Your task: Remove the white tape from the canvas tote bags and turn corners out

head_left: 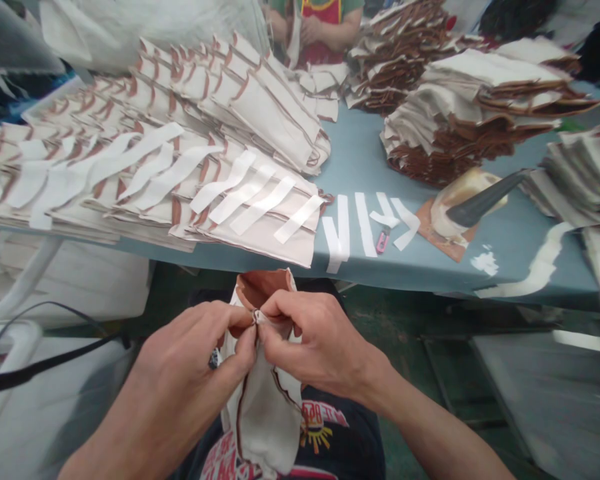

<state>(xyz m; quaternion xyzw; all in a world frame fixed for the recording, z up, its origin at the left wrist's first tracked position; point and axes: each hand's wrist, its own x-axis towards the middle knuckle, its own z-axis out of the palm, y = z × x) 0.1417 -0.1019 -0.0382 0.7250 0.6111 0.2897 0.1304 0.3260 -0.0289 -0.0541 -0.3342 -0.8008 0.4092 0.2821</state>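
Over my lap hangs a cream sewn piece (270,413), tube-shaped, with brown edges along its seams and a brown inside showing at the open top. My left hand (200,367) pinches its upper rim between thumb and index finger. Right beside it, my right hand (315,333) pinches the same rim, so the fingertips of both hands almost meet at the seam. What lies between the fingertips is too small to make out. The lower part of the piece rests against dark printed clothing.
Ahead is a blue-grey table (350,153) with rows of cream sewn pieces (275,107), white strips (363,223), a small pink tool (382,241) and a glue pot with a dark-handled brush (450,207). Brown-and-cream stacks (445,133) stand right. A co-worker's hands (310,30) show opposite.
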